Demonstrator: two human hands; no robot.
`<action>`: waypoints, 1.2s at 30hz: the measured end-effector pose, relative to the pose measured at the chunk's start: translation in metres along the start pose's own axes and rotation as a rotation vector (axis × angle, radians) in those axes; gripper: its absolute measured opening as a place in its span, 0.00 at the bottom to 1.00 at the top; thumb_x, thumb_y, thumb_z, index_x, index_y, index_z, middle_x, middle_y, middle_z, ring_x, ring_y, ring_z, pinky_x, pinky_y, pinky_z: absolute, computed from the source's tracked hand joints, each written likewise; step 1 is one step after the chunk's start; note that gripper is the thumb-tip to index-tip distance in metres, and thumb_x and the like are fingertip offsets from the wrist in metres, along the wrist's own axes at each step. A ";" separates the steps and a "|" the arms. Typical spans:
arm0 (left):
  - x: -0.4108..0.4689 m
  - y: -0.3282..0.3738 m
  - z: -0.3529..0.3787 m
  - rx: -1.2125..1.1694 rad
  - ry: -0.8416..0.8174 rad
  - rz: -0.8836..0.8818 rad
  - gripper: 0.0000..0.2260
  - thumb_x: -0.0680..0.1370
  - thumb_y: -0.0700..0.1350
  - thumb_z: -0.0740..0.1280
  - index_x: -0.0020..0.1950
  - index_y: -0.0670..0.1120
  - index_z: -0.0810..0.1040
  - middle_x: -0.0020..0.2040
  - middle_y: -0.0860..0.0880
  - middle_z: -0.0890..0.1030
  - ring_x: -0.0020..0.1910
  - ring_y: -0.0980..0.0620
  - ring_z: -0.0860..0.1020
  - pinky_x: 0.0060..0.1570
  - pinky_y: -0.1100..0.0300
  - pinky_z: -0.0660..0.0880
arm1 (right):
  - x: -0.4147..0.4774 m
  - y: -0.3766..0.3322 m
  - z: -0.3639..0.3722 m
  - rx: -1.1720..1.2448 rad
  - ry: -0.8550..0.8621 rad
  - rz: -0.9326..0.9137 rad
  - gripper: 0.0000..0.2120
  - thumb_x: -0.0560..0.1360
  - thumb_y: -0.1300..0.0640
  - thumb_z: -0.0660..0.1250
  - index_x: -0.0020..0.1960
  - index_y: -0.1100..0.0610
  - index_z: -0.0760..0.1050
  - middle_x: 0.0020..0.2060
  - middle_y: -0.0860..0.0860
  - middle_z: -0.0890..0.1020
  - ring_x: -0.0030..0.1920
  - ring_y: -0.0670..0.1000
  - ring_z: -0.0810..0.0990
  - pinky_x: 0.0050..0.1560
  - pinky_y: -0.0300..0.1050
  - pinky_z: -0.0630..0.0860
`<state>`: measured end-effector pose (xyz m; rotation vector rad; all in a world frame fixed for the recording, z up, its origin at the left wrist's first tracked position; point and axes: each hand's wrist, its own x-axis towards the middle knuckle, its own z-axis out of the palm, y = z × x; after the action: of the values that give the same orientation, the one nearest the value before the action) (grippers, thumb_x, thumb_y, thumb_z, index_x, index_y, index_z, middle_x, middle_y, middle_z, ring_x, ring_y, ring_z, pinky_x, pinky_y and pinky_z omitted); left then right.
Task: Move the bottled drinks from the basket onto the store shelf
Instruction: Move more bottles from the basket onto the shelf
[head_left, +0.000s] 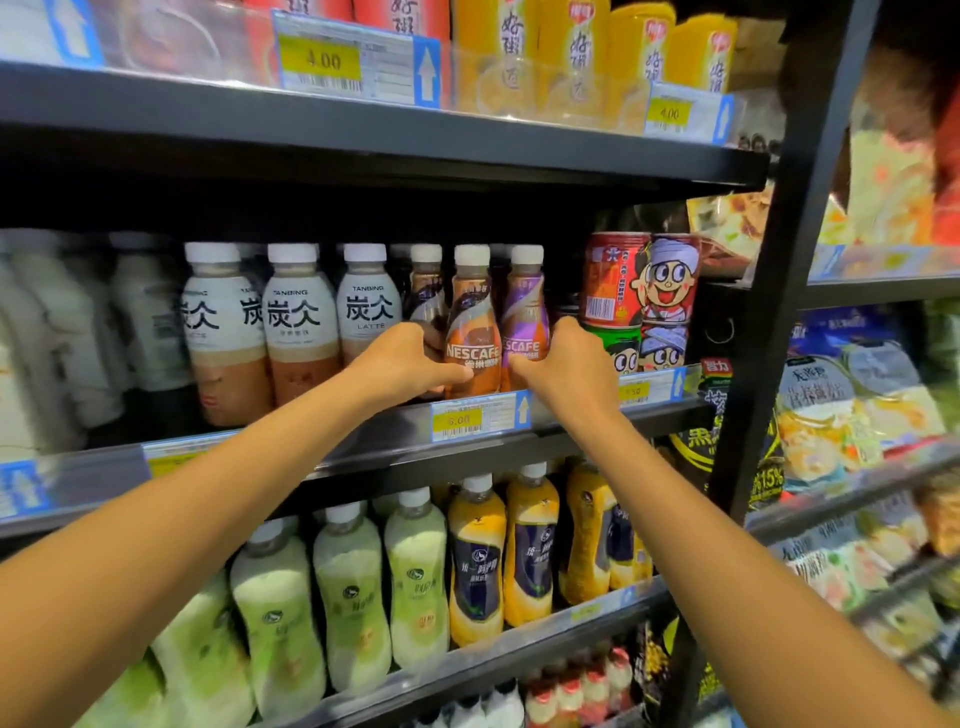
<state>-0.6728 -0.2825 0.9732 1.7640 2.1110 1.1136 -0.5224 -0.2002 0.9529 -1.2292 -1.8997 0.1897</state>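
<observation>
Two Nescafe bottles stand upright at the front of the middle shelf (363, 447): an orange-labelled one (471, 312) and a purple-labelled one (525, 306). My left hand (402, 366) wraps the lower left side of the orange-labelled bottle, thumb across its front. My right hand (563, 366) grips the lower right side of the purple-labelled bottle. A third, dark-labelled Nescafe bottle (426, 283) stands just behind my left hand. The basket is out of view.
White Tanbing latte bottles (298, 322) fill the shelf to the left. Red and green cartoon cans (641, 291) are stacked to the right. Green and yellow drink bottles (475, 556) line the shelf below. A black upright post (779, 291) borders snack packets on the right.
</observation>
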 end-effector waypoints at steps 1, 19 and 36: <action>0.003 0.000 0.003 0.026 0.012 0.003 0.16 0.71 0.51 0.74 0.53 0.44 0.77 0.46 0.44 0.85 0.45 0.47 0.83 0.52 0.49 0.79 | 0.000 0.001 0.000 0.000 0.026 -0.005 0.20 0.72 0.48 0.70 0.54 0.62 0.71 0.48 0.57 0.81 0.46 0.58 0.80 0.38 0.48 0.71; 0.013 0.010 0.016 0.181 0.046 0.064 0.17 0.72 0.57 0.70 0.47 0.44 0.75 0.44 0.41 0.84 0.46 0.44 0.81 0.47 0.49 0.76 | -0.008 0.025 -0.020 -0.163 0.081 -0.165 0.12 0.76 0.51 0.65 0.48 0.61 0.72 0.41 0.56 0.78 0.42 0.57 0.77 0.37 0.45 0.64; -0.075 0.082 0.128 0.897 0.394 0.521 0.21 0.72 0.57 0.66 0.53 0.41 0.74 0.50 0.42 0.77 0.49 0.40 0.75 0.44 0.51 0.70 | -0.070 0.129 -0.108 -0.492 0.076 -0.457 0.19 0.73 0.45 0.65 0.51 0.61 0.78 0.43 0.58 0.81 0.48 0.62 0.78 0.35 0.51 0.72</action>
<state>-0.5155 -0.2939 0.9111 2.8026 2.7406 0.6428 -0.3460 -0.2238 0.9134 -1.0430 -2.1722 -0.5887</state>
